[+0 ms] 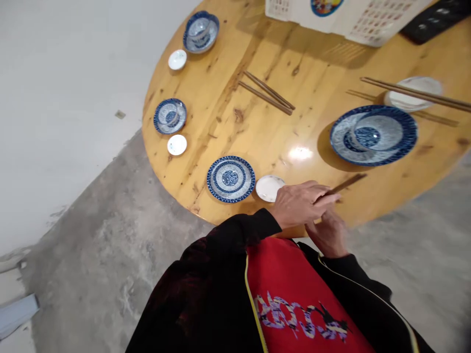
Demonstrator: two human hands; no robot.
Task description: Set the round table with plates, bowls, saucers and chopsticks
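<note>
My left hand (300, 205) is closed around brown wooden chopsticks (348, 184), whose free ends point right over the table's near edge. Just below it, my right hand (328, 233) is curled up against the left one. Its fingers are partly hidden, so I cannot make out what they hold. Beside my left wrist lies a small white dish (270, 188), partly covered by the hand. A blue-and-white patterned plate (231, 179) sits left of that dish. To the upper right is a larger-looking blue-and-white plate (401, 153) with a clear glass bowl (379, 131) in it.
The round wooden table (221, 132) carries a pair of chopsticks (267, 93), more chopsticks (415, 92) across a white dish (423, 95), and blue-and-white plates (183, 108) with glass bowls and small white cups (177, 145) on the left. A white plastic basket (342, 22) stands at the back.
</note>
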